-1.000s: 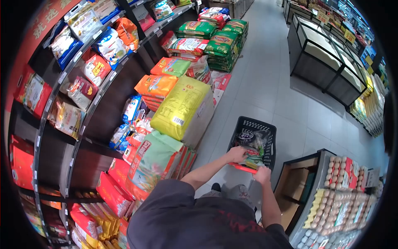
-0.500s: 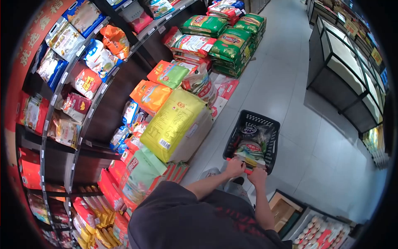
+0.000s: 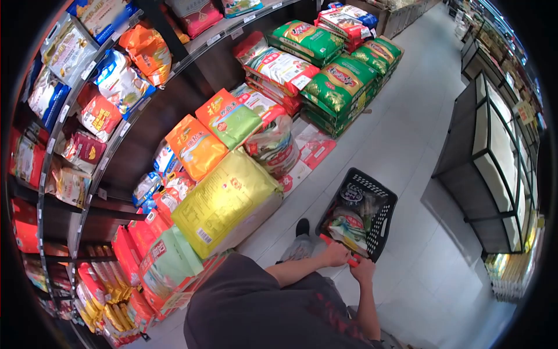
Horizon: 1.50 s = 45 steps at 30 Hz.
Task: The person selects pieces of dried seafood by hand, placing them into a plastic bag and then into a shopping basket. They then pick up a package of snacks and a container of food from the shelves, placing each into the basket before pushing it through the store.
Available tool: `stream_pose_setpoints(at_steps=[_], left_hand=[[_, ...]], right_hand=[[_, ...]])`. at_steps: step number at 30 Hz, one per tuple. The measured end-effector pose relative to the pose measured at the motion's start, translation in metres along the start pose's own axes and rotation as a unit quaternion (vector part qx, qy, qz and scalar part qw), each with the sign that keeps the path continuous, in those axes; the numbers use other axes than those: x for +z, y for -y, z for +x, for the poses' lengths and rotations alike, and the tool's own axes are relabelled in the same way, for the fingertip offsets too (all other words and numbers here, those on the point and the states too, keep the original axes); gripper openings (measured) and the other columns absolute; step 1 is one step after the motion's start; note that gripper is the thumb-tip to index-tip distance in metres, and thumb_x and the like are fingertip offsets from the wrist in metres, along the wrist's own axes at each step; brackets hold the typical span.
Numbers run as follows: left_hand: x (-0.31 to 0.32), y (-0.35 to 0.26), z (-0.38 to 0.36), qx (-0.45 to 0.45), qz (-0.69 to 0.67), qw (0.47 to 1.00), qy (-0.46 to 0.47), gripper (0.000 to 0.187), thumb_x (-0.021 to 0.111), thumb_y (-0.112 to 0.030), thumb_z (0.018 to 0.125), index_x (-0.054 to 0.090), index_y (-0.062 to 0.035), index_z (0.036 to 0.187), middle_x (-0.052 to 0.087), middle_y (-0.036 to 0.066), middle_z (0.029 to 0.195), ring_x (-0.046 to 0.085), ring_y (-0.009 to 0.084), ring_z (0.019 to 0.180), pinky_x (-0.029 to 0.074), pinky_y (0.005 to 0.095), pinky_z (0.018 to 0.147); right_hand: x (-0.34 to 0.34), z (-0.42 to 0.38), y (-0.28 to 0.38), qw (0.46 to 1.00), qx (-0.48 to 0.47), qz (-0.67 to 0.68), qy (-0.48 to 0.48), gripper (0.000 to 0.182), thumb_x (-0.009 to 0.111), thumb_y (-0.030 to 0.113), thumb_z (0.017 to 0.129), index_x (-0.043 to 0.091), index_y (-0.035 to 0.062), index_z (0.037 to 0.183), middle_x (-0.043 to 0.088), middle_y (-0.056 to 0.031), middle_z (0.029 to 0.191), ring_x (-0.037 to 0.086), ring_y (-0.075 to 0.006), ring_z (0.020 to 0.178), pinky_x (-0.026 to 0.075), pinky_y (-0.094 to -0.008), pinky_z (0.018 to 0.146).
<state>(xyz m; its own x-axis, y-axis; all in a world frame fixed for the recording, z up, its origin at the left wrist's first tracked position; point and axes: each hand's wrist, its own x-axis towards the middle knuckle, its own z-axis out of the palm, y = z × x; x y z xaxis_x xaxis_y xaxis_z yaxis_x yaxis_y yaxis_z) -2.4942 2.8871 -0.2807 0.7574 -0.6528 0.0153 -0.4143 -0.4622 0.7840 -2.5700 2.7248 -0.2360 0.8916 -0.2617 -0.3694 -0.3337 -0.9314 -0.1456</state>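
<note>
My left hand [image 3: 335, 254] is wrapped round the red handle [image 3: 353, 262] of a black plastic shopping basket [image 3: 382, 231]. Close beside it, my right hand [image 3: 363, 271] grips the same handle near its other end. The basket is in front of my legs, its perforated walls tilted in the view. Inside lie a dark round package [image 3: 352, 195] with white print and a plastic-wrapped pack [image 3: 347, 227] with red and green print. Clear plastic covers part of the contents, so some items cannot be made out.
On my left, a large yellow sack [image 3: 226, 200] stands beside orange bags [image 3: 196, 148] and a pale green bag [image 3: 171, 254]. Green sacks [image 3: 340, 84] are stacked farther ahead. Shelves [image 3: 125, 125] of bagged goods line that side. Black-framed bins [image 3: 485, 157] border the tiled aisle [image 3: 401, 136] on the right.
I have moved forward along the aisle, both hands still on the handle. The yellow sack has shifted down and left in view. The egg trays at lower right are gone, and my dark shoe now shows.
</note>
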Motion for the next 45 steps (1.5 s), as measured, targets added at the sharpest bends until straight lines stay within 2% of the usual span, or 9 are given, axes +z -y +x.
stream_pose_setpoints(at_steps=[11,25,29,32,35,39,42,43,45], left_hand=[[-0.029,0.037,0.255,-0.041,0.007,0.997,0.062,0.028,0.059,-0.029,0.079,0.070,-0.0057,0.069,0.068,0.018,0.074,0.067,0.0376,0.072,0.053,0.0493,0.066],[-0.051,0.063,0.553,-0.089,-0.005,0.994,0.068,0.028,0.058,-0.024,0.081,0.069,0.0013,0.075,0.067,0.023,0.075,0.067,0.0411,0.071,0.054,0.0491,0.068],[-0.080,0.067,0.626,0.033,-0.107,0.993,0.046,0.017,0.060,-0.015,0.084,0.069,-0.0012,0.081,0.065,0.018,0.077,0.064,0.0378,0.078,0.052,0.0448,0.071],[-0.245,0.017,0.670,0.113,-0.191,0.963,-0.150,0.011,0.062,-0.014,0.088,0.066,-0.0043,0.092,0.063,0.014,0.088,0.060,0.0335,0.088,0.049,0.0429,0.082],[-0.456,-0.035,0.692,0.198,-0.027,0.901,-0.385,0.009,0.066,0.001,0.081,0.065,-0.0032,0.089,0.062,0.012,0.083,0.061,0.0312,0.078,0.051,0.0403,0.073],[-0.657,-0.101,0.640,0.326,0.167,0.685,-0.629,0.025,0.071,-0.002,0.076,0.064,0.0012,0.100,0.066,0.015,0.096,0.063,0.0311,0.093,0.052,0.0433,0.085],[-0.724,-0.180,0.592,0.352,0.365,0.580,-0.637,0.039,0.048,-0.030,0.097,0.054,0.0053,0.112,0.060,0.023,0.106,0.059,0.0384,0.102,0.049,0.0566,0.094],[-0.726,-0.211,0.598,0.418,0.396,0.591,-0.566,0.068,0.052,-0.047,0.094,0.029,0.0042,0.131,0.059,0.015,0.101,0.056,0.0285,0.091,0.048,0.0443,0.081],[-0.720,-0.246,0.610,0.464,0.432,0.567,-0.526,0.065,0.053,-0.046,0.093,0.030,0.0037,0.129,0.059,0.015,0.101,0.057,0.0284,0.091,0.048,0.0442,0.080]], right_hand=[[-0.082,0.221,-0.036,0.997,0.028,0.007,-0.075,0.024,0.078,0.030,0.069,0.078,0.0102,0.083,0.067,-0.0189,0.074,0.066,-0.0389,0.075,0.054,-0.0489,0.070],[-0.194,0.477,-0.121,0.996,-0.020,-0.023,-0.088,0.030,0.080,0.031,0.069,0.072,0.0027,0.073,0.067,-0.0200,0.073,0.067,-0.0406,0.073,0.053,-0.0500,0.067],[-0.231,0.529,-0.141,0.995,-0.017,-0.027,-0.097,0.023,0.074,0.024,0.068,0.074,0.0034,0.076,0.067,-0.0201,0.070,0.067,-0.0409,0.070,0.054,-0.0501,0.068],[-0.238,0.580,-0.161,0.996,-0.032,-0.038,-0.072,0.024,0.074,0.029,0.070,0.076,0.0127,0.088,0.068,-0.0177,0.072,0.068,-0.0398,0.073,0.055,-0.0493,0.069],[-0.261,0.617,-0.167,0.994,-0.023,-0.038,-0.098,0.026,0.073,0.030,0.071,0.076,0.0187,0.095,0.068,-0.0171,0.073,0.068,-0.0389,0.074,0.056,-0.0489,0.069],[-0.299,0.670,-0.173,0.997,-0.024,-0.064,-0.043,0.025,0.071,0.034,0.072,0.075,0.0210,0.094,0.068,-0.0157,0.075,0.067,-0.0390,0.072,0.055,-0.0493,0.067],[-0.299,0.712,-0.192,0.992,-0.040,-0.096,-0.068,0.025,0.069,0.037,0.073,0.075,0.0200,0.090,0.068,-0.0144,0.074,0.068,-0.0378,0.071,0.055,-0.0477,0.065],[-0.303,0.730,-0.194,0.992,-0.042,-0.092,-0.079,0.025,0.069,0.037,0.073,0.075,0.0200,0.090,0.068,-0.0144,0.074,0.068,-0.0378,0.071,0.055,-0.0477,0.065],[-0.309,0.746,-0.206,0.989,-0.067,-0.124,-0.052,0.025,0.067,0.040,0.073,0.074,0.0184,0.083,0.068,-0.0127,0.072,0.068,-0.0359,0.071,0.055,-0.0477,0.066]])
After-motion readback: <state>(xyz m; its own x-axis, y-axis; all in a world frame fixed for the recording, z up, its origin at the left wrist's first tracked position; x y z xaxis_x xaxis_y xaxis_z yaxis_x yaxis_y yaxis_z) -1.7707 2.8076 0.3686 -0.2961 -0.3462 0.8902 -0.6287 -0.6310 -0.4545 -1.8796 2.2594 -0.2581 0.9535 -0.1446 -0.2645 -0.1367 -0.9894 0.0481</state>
